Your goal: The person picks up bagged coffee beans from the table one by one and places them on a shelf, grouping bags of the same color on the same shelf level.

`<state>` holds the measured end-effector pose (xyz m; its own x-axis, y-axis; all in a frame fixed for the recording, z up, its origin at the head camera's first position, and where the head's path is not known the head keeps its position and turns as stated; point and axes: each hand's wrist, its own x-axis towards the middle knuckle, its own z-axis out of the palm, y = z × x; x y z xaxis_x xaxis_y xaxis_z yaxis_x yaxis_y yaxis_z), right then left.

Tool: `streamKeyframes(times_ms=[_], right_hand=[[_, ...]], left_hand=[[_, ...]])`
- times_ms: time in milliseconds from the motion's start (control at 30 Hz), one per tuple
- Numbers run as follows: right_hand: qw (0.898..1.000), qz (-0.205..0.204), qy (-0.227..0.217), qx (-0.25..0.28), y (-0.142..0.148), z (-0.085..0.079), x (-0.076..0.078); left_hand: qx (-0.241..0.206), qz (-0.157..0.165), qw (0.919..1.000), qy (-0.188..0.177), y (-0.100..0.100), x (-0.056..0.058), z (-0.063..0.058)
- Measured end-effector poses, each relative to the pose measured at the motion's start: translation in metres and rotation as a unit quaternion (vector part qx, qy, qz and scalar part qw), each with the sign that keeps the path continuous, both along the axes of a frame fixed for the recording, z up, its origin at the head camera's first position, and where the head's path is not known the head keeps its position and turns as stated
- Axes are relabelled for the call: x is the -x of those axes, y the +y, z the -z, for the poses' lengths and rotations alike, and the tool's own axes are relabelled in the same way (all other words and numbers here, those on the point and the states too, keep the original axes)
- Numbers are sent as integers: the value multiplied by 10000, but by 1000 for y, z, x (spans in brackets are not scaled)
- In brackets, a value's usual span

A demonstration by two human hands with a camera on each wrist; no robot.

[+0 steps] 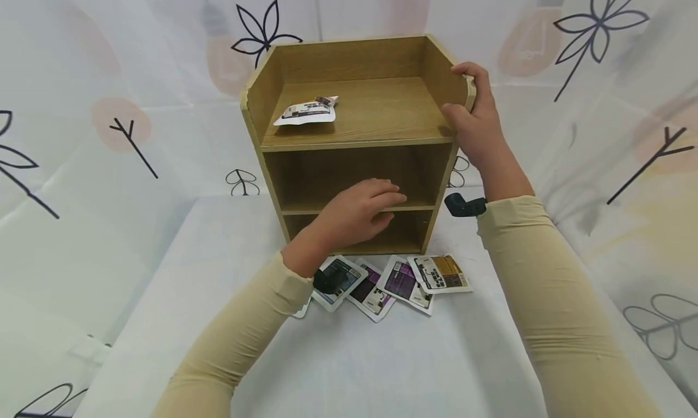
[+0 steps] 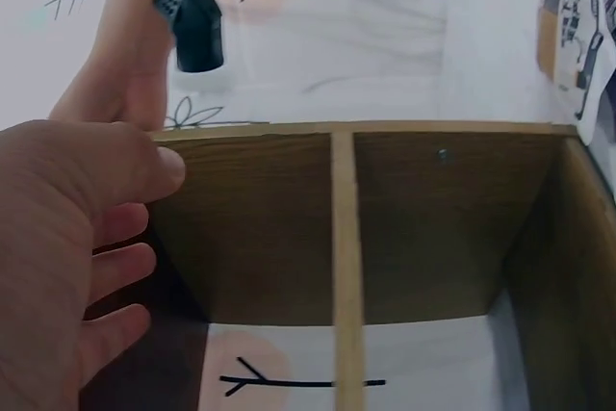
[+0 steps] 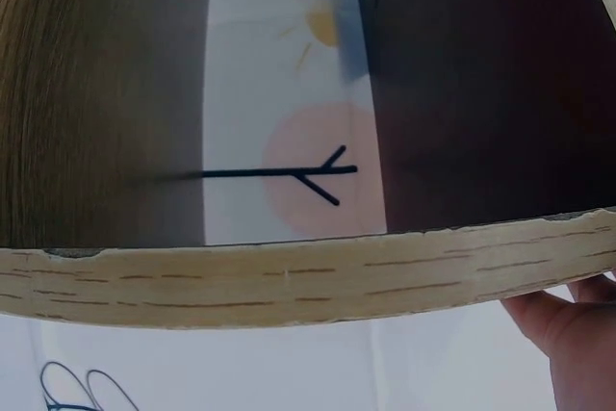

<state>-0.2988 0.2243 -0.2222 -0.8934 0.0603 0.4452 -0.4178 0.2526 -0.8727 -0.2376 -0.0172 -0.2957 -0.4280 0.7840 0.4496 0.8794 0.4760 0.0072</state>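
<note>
A wooden shelf unit with a walled top tier and two compartments below stands in the middle of the head view. My right hand grips the upper part of its right side panel, thumb on the inside and fingers over the edge. Before the middle compartment is my left hand, fingers loosely bent and holding nothing. In the left wrist view that hand's thumb overlaps the shelf's side edge. A white packet lies on the top tier, toward the left.
Several flat packets with purple, brown and dark labels lie fanned on the white tabletop at the foot of the shelf. My left forearm partly hides those at the left. A patterned cloth hangs behind.
</note>
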Motion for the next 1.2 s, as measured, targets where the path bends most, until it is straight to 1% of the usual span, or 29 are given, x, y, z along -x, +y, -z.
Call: streamKeyframes(times_ms=[133,233,433,633,733,900,1000,1100,1200], right_hand=[[9999,50,-65,-59,0,0,-1],[9999,87,-81,-88,0,-1,-2],[10000,67,41,-21,0,0,-1],[10000,50,45,-18,-1,-1,-1],[10000,49,-8,-51,-1,-1,-1],[9999,63,-57,-66,-1,-2,-1],[10000,57,-38,-53,-1,-2,-1],[10000,38,1,-15,-1,-1,0],[10000,26,30,0,-1,-1,0]], left_hand=[[442,-172,9976,-497,6,-1,8],[728,-231,9944,-733,10,-1,15],[916,-146,9904,-1025,17,0,31],[1198,-294,9810,-1501,23,-2,42],[1309,-367,9772,-1631,27,-3,47],[1498,-382,9734,-1688,34,-3,58],[1597,-404,9694,-1818,38,-4,64],[1652,-440,9658,-1950,40,-4,70],[1659,-422,9646,-2006,43,-4,76]])
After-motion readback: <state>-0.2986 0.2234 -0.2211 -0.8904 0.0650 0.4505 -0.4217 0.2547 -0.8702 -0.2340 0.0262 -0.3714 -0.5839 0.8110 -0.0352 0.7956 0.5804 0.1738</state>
